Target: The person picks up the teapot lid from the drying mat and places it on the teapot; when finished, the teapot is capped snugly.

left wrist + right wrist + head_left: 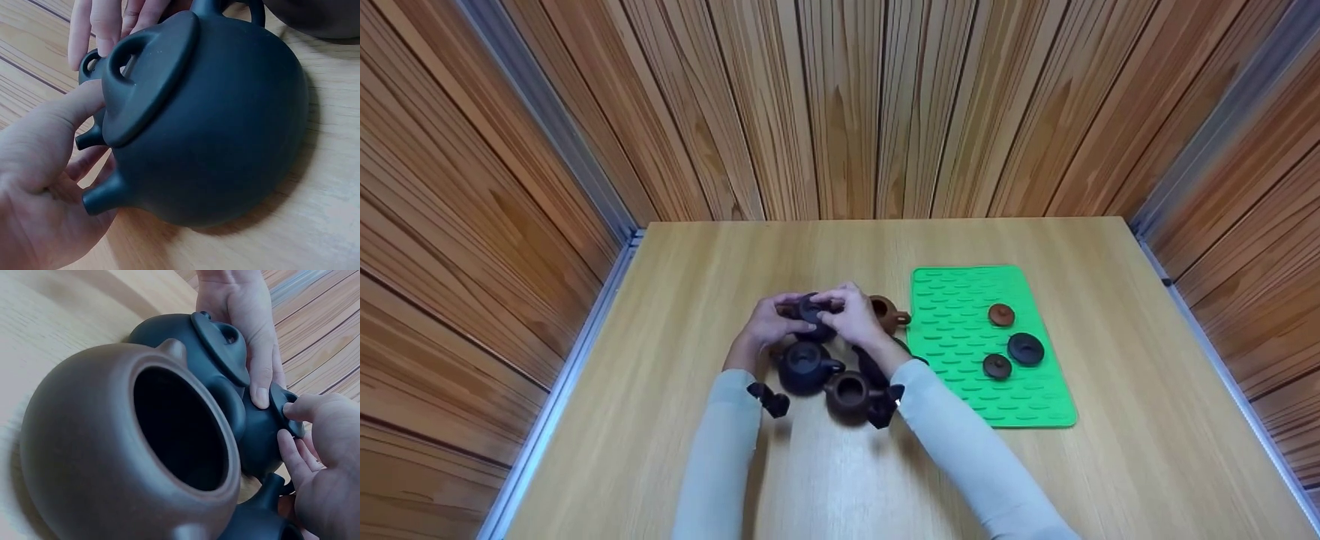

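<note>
At the back of a cluster of teapots, my left hand (769, 324) holds a small dark teapot (260, 430) by its body. My right hand (853, 319) pinches that pot's lid (279, 408) by its knob; the lid sits at the pot's mouth, and whether it is lifted I cannot tell. Just in front stands another dark teapot (225, 124) with its lid (160, 79) on. To its right is a brown teapot (73, 450), lidless and open. Behind my right hand a reddish-brown teapot (887, 311) shows its open mouth. A dark teapot (874, 367) is partly hidden under my right wrist.
A green textured mat (952, 337) lies on the table to the right. On it are a reddish-brown lid (1001, 315), a large dark lid (1025, 349) and a small dark brown lid (997, 366). Wood-panelled walls (840, 112) surround the table (660, 465).
</note>
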A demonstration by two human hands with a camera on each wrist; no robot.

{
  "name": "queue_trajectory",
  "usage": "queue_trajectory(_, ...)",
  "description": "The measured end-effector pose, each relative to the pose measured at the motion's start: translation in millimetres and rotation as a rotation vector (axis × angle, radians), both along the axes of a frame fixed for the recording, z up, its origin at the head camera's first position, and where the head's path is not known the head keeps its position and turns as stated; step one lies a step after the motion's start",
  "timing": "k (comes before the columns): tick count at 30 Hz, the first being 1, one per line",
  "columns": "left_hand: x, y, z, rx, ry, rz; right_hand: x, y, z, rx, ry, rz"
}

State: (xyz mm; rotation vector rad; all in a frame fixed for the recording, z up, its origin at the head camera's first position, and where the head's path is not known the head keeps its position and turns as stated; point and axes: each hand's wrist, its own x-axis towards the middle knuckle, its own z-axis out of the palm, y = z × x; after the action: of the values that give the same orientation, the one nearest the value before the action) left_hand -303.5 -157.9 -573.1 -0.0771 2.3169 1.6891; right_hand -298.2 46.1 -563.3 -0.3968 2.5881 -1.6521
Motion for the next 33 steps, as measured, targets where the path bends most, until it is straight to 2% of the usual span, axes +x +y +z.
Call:
queue_trajectory(5,-0.4,1.1,-0.9,0.005,0.007,-0.007,-0.1,0.6,-1.3,0.009,0.007,0.004)
queue_trajectory(15,-2.3,1.2,-1.7,0.029,-0.013,0.021,-0.7,2.2,-6.3,0.027,0.053,0.003)
queue_trajectory(20,-1.6,1.6,-1.0,0.037,-0.018,0.016,-12.3,4.5,-21.2,0.015,0.023,0.007)
queue_trajectory(24,-2.5,2.0,-1.0,0.025,-0.03,0.009,-18.1,6.2,-32.0,0.02,0.044,0.011)
queue_trajectory(29,-2.4,0.9,-1.7,0.038,-0.042,0.007,-6.8,5.4,-17.5,0.025,0.046,0.019)
queue_trajectory(31,-1.7,0.7,-2.1,0.05,-0.033,0.0,0.2,4.2,-7.1,0.016,0.032,0.02)
queue_trajectory(33,-1.7,0.4,-3.4,0.056,-0.017,-0.01,0.6,3.7,-6.2,0.018,0.031,0.023)
